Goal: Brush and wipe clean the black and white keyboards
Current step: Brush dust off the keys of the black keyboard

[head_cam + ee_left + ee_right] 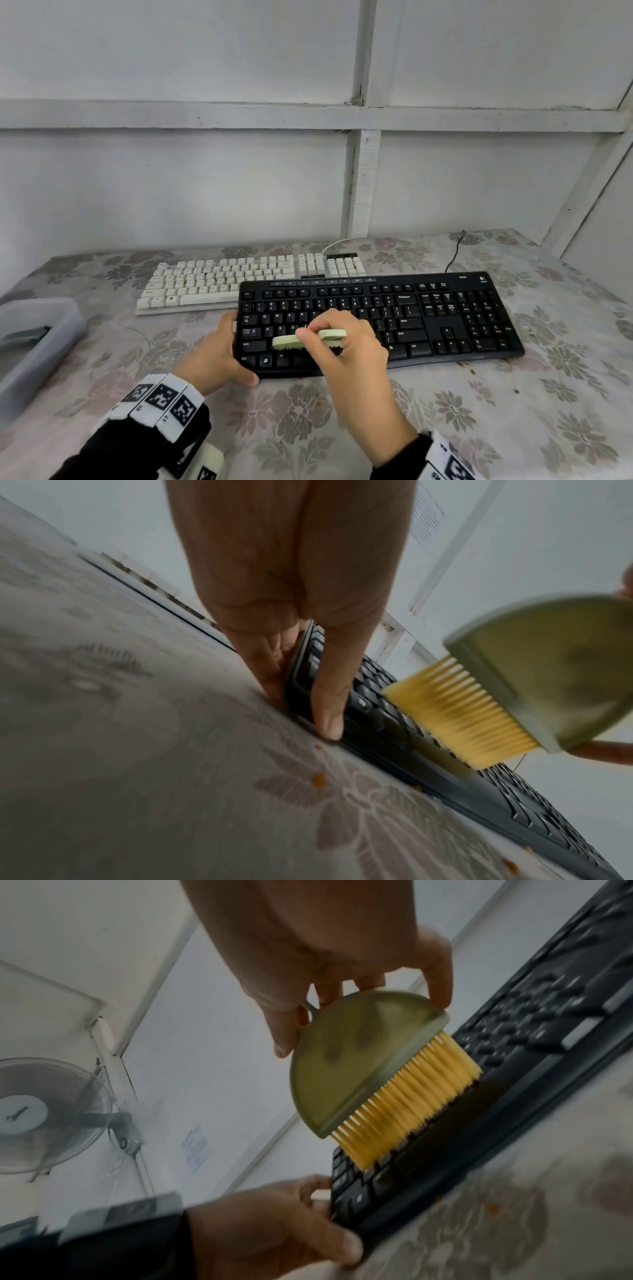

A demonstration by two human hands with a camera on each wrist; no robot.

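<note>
A black keyboard (445, 318) lies on the flowered cloth in front of me, with a white keyboard (219, 281) behind it to the left. My left hand (219, 353) grips the black keyboard's left end, thumb at the front corner, fingers on the far side (274, 669). My right hand (346, 339) pinches a pale green brush (291, 341) with yellow bristles (407, 1102). The bristles touch the lower letter rows at the keyboard's left half (377, 1177). In the left wrist view the brush (548, 674) is blurred over the keys (373, 696).
A translucent grey plastic box (37, 339) stands at the table's left edge. Small orange crumbs (320, 779) lie on the cloth (513, 428) before the keyboard. Two cables (455, 253) run back toward the white panelled wall. A fan (44, 1115) shows in the right wrist view.
</note>
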